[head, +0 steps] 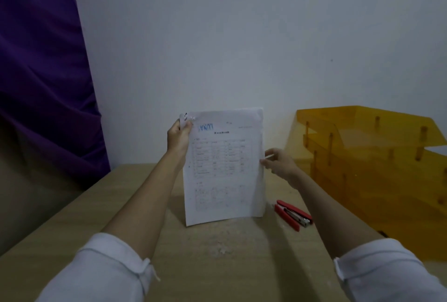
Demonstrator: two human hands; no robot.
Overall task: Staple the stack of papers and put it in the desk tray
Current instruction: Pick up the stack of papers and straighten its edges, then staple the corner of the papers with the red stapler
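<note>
Here two hands, left hand (178,135) and right hand (278,160), pinch one paper stack (223,168); one stapler (293,214).

I have a single head-worn view, looking forward and down over the desk (217,241) toward the wall (242,35). Close range; hands at arm's length.

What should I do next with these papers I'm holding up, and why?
Probably lower the stack of papers flat onto the desk and reach your right hand for the red stapler. Both hands grip the stack upright, the left hand at its top corner; the stapler lies untouched beside it, and the yellow desk tray waits on the right.
</note>
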